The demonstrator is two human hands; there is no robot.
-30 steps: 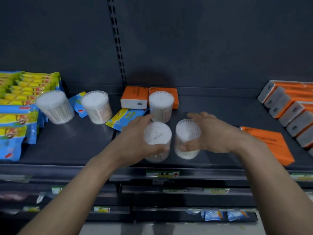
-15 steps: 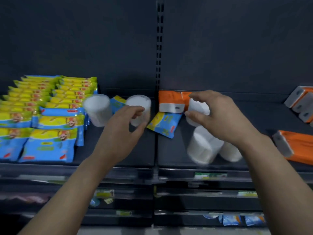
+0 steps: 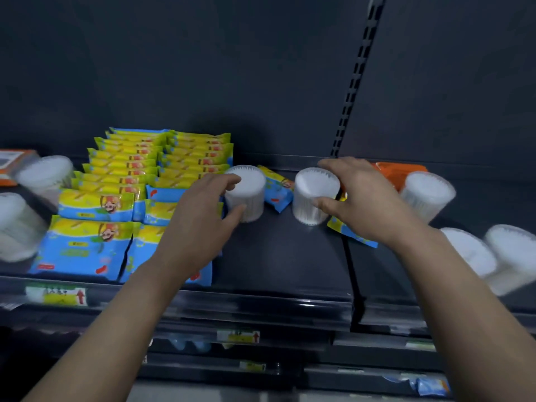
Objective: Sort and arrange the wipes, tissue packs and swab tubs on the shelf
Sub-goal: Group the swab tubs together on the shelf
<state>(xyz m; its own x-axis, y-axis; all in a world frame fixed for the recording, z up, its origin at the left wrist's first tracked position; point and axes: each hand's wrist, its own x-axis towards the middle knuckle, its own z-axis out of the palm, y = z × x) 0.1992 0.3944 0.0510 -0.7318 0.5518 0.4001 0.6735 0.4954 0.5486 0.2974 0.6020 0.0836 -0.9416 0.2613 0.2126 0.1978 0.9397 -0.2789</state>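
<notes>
**Head view.** A dark shelf spans the frame. Its two boards meet at a seam below a slotted upright set in the dark back panel.

- **Left grip**: curled round the first swab tub, with the index finger on the lid rim and the thumb on the wall. The tub stands upright just beside the rows of wipes, blue and yellow, at the left of the shelf.
- **Right grip**: holds the second swab tub, fingers over the lid and thumb on the near wall. This tub stands upright, left of the seam.
- **Between and behind:** a loose wipes pack lies between the two tubs, and a second loose pack lies partly under the right palm. An orange tissue pack sits behind a blurred third tub.
- **Edges:** right-edge tubs and left-edge tubs are smeared by motion.
- **Front and below:** a price label sits on the front rail, with dim lower shelves beneath
</notes>
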